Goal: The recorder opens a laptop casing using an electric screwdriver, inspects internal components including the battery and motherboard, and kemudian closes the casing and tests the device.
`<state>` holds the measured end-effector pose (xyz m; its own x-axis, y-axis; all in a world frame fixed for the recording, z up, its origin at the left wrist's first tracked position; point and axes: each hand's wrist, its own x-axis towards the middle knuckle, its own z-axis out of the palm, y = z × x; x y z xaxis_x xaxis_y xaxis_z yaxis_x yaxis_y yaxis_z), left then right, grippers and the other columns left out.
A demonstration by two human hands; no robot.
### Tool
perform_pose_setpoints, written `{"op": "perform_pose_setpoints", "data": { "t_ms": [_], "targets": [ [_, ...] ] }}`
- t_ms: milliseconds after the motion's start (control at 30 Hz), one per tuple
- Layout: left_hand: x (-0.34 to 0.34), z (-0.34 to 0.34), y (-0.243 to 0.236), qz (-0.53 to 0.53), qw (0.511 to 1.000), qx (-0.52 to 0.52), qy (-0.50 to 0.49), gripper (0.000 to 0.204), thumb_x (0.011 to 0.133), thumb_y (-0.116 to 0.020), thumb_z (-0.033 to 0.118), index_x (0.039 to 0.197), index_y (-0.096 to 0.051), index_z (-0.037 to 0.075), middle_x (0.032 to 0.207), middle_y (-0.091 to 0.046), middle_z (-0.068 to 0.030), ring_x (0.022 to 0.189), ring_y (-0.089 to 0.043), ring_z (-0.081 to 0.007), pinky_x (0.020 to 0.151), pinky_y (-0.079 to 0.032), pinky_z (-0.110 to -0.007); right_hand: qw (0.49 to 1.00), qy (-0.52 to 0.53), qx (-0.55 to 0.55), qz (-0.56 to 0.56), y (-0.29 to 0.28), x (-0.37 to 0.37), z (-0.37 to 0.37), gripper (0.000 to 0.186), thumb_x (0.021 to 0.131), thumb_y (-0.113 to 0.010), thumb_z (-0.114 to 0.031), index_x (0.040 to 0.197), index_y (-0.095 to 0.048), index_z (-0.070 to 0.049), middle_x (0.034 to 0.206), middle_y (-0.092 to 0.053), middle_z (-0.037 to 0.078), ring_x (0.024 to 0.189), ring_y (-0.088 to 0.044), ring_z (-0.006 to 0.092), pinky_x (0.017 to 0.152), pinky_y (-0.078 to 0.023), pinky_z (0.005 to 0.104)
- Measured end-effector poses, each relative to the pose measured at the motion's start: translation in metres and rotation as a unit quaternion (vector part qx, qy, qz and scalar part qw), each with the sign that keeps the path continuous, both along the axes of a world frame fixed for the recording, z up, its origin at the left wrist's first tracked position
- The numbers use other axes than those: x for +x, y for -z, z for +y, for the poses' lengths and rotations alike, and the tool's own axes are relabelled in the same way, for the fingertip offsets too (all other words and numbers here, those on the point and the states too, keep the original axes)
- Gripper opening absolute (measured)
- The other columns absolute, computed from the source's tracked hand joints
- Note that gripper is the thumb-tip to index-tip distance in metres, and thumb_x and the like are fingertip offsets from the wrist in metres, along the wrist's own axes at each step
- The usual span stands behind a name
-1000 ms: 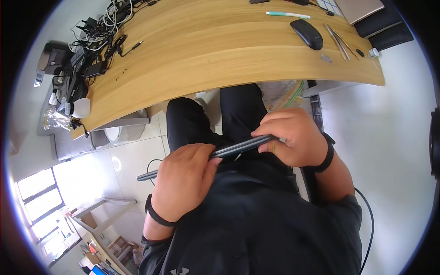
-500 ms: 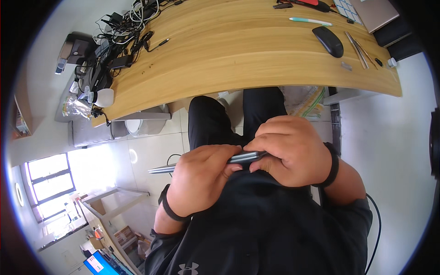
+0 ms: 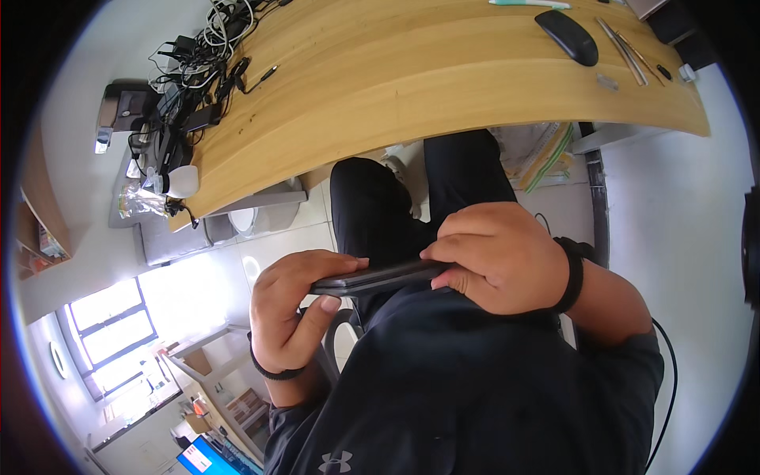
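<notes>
My left hand (image 3: 293,305) grips the left end of a thin, dark, flat object (image 3: 374,277), with fingertips along its far edge and thumb below. My right hand (image 3: 495,261) holds the other end, its thumb pressed under the edge and fingers curled over the top. The object is held nearly level above my lap, over black trousers (image 3: 372,198), short of the desk. I cannot make out exactly what it is.
The wooden desk (image 3: 427,79) carries tangled cables and adapters (image 3: 202,79), a black mouse (image 3: 566,38), thin metal tools (image 3: 621,51) and a pen (image 3: 529,4). A window (image 3: 111,332) and a side desk with a screen (image 3: 206,455) are lower left.
My left hand has moved left to the object's end, which earlier stuck out past it. The object now shows its dark top more. My right hand has shifted slightly since one second ago.
</notes>
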<state>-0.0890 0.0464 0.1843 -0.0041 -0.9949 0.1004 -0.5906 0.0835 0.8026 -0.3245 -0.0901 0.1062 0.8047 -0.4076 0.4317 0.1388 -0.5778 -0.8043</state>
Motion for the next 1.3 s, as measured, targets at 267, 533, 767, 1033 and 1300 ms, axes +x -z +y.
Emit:
{"op": "perform_pose_setpoints", "data": {
  "t_ms": [267, 533, 767, 1033, 1300],
  "targets": [
    [0.000, 0.003, -0.003, -0.016, 0.997, -0.028, -0.067, 0.043, 0.067, -0.090, 0.026, 0.093, -0.068, 0.000, 0.088, -0.075, -0.0138, 0.080, -0.072, -0.0268, 0.071, -0.053, -0.031, 0.999, -0.019, -0.029, -0.008, -0.012, 0.017, 0.011, 0.027, 0.076, -0.078, -0.019, 0.094, -0.066, -0.003, 0.083, -0.053, 0.008, 0.078, -0.060, 0.0258, 0.069, -0.050, 0.0362],
    [0.026, 0.019, 0.001, 0.136, 0.982, -0.098, -0.090, 0.040, 0.078, -0.086, 0.024, 0.096, -0.063, -0.003, 0.085, -0.070, -0.0181, 0.077, -0.071, -0.0254, 0.067, -0.053, -0.029, 0.998, -0.049, 0.026, 0.008, 0.001, 0.007, 0.007, 0.038, 0.077, -0.080, -0.027, 0.102, -0.066, -0.001, 0.091, -0.061, 0.010, 0.079, -0.061, 0.0292, 0.070, -0.050, 0.0374],
    [0.035, 0.022, 0.006, 0.144, 0.981, -0.101, -0.082, 0.043, 0.079, -0.086, 0.027, 0.097, -0.062, -0.003, 0.086, -0.069, -0.0200, 0.077, -0.071, -0.0265, 0.066, -0.054, -0.030, 0.999, -0.035, 0.030, 0.000, 0.010, 0.007, 0.014, 0.033, 0.077, -0.081, -0.023, 0.098, -0.067, -0.001, 0.087, -0.060, 0.010, 0.076, -0.061, 0.0289, 0.066, -0.050, 0.0375],
    [0.047, 0.026, 0.006, 0.122, 0.983, -0.118, -0.069, 0.044, 0.081, -0.085, 0.030, 0.100, -0.062, -0.002, 0.086, -0.069, -0.0204, 0.075, -0.069, -0.0261, 0.065, -0.053, -0.030, 1.000, -0.009, 0.008, -0.028, 0.013, 0.012, 0.021, 0.036, 0.073, -0.085, -0.019, 0.099, -0.069, 0.000, 0.087, -0.065, 0.011, 0.071, -0.063, 0.0285, 0.063, -0.051, 0.0353],
    [0.066, 0.038, 0.008, 0.094, 0.980, -0.118, -0.130, 0.054, 0.082, -0.081, 0.044, 0.103, -0.054, 0.002, 0.087, -0.067, -0.0178, 0.078, -0.063, -0.0239, 0.068, -0.048, -0.029, 0.998, -0.024, 0.058, -0.001, 0.026, 0.008, 0.019, 0.035, 0.076, -0.081, -0.018, 0.102, -0.066, 0.001, 0.095, -0.065, 0.012, 0.081, -0.064, 0.0306, 0.070, -0.053, 0.0380]
  ]
}}
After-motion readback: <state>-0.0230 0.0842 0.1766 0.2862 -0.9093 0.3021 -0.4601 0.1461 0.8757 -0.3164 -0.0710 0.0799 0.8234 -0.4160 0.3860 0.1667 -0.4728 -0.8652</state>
